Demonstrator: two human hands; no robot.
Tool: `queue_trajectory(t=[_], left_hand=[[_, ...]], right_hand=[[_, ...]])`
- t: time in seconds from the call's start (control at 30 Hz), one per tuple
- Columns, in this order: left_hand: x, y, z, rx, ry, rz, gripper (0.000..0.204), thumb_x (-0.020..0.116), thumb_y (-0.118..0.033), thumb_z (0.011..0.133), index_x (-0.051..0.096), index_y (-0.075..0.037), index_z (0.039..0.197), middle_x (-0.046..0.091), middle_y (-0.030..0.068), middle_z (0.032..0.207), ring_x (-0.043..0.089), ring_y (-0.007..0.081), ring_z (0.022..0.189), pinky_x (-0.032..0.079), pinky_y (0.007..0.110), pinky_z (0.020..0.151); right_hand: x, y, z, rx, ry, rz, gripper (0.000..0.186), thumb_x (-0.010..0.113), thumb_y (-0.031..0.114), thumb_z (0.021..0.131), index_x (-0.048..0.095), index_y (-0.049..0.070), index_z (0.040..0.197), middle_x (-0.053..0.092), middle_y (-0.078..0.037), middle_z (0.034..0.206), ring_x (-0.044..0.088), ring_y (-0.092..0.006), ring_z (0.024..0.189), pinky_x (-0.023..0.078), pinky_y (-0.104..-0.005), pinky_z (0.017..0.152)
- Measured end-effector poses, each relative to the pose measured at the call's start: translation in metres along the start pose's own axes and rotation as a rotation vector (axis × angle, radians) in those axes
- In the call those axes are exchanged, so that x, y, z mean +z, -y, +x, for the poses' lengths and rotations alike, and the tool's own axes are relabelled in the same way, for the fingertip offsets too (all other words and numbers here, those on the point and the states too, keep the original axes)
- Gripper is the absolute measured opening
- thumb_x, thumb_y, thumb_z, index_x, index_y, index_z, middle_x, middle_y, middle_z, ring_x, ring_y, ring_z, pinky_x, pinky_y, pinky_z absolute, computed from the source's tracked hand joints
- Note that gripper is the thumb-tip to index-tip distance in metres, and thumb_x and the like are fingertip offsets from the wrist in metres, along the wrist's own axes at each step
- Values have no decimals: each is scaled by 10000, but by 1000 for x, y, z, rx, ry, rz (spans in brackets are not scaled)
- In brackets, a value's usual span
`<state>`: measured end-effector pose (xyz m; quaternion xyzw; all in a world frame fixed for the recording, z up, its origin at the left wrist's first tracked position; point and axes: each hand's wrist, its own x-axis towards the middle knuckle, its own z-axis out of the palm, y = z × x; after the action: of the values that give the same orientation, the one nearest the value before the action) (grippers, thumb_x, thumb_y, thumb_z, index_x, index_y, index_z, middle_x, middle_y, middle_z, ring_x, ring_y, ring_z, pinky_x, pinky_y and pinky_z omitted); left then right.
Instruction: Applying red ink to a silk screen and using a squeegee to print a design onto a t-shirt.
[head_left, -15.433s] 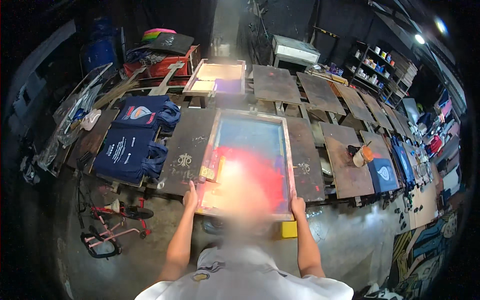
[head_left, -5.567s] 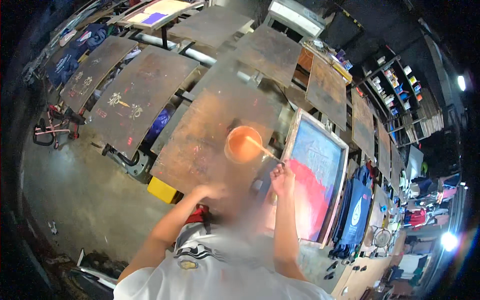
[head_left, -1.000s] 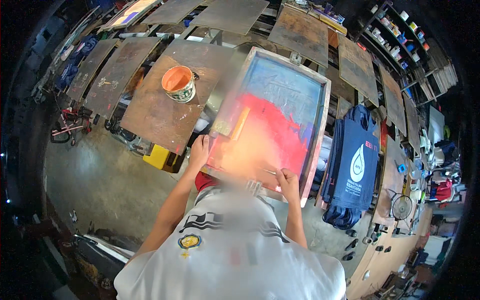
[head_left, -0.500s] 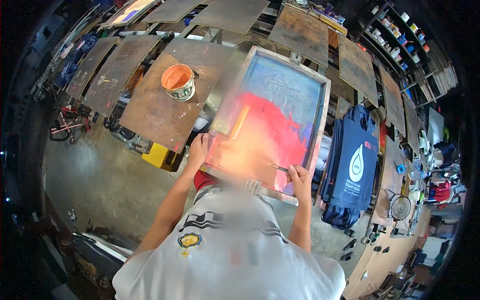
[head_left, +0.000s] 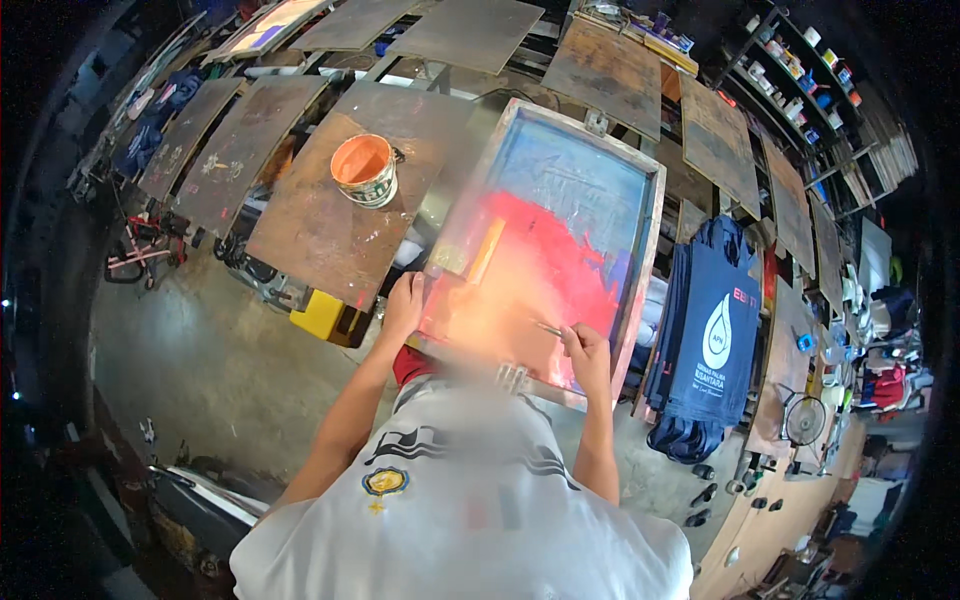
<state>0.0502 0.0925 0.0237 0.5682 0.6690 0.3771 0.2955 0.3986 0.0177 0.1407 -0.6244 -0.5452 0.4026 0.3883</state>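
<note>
A wood-framed printing screen [head_left: 648, 225] lies in front of me, its mesh smeared with orange, red and blue ink. My left hand [head_left: 404, 303] grips the frame's near left edge. In my right hand [head_left: 588, 352] is a slim brush-like tool [head_left: 547, 328], pinched between thumb and fingers, its tip over the orange ink near the screen's near side. The tip is too small to tell whether it touches the mesh. On the left part of the mesh lies a squeegee [head_left: 487, 250] with a yellow-orange edge.
A tub of orange ink [head_left: 364, 172] stands on a board [head_left: 300, 235] at the left. Dark blue printed bags [head_left: 705, 330] are stacked right of the screen. More boards [head_left: 605, 75] line the far side, and a shelf with bottles [head_left: 790, 75] rises far right. A yellow object [head_left: 322, 317] sits below the left board.
My right hand has shifted slightly left with the brush-like tool, and its fingers have turned a little. My left hand keeps its place on the frame. The whole view has shifted slightly.
</note>
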Motion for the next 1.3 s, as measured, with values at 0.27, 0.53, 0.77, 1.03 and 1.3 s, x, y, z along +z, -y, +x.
queue_trajectory(t=[0.27,0.53,0.77,1.03,1.3], left_hand=[[-1,-5,-6,65,-32,-17,418,414,-334,1066,611,35,1070,654,263,1012,614,448,982,477,486,873],[-10,-13,-11,43,4,18,414,451,-362,1047,612,16,1098,654,244,1059,606,441,1025,475,496,880],[-7,-11,-10,-43,-10,107,477,555,-409,1001,618,47,1125,664,271,1048,641,431,982,501,461,849],[-7,2,-3,-60,34,118,572,487,-538,1001,597,6,1139,643,240,1105,610,439,1049,486,493,887],[-2,-9,-3,-65,33,127,563,489,-515,1009,596,22,1141,638,258,1104,609,443,1045,481,484,898]], right_hand=[[21,19,28,-139,47,-219,312,655,258,961,650,-28,836,512,-198,639,484,-266,533,396,-381,538],[40,32,31,-193,17,-197,295,681,231,950,654,-23,802,476,-139,601,431,-202,522,365,-357,505],[49,25,34,-255,-30,-213,294,677,204,941,638,-31,769,426,-100,564,398,-128,510,337,-329,487],[32,18,35,-148,-39,-188,305,666,207,969,640,-24,771,456,-44,553,407,-78,532,330,-296,486],[28,7,35,-180,-36,-197,308,666,206,969,639,-28,771,457,-38,552,401,-74,532,326,-288,484]])
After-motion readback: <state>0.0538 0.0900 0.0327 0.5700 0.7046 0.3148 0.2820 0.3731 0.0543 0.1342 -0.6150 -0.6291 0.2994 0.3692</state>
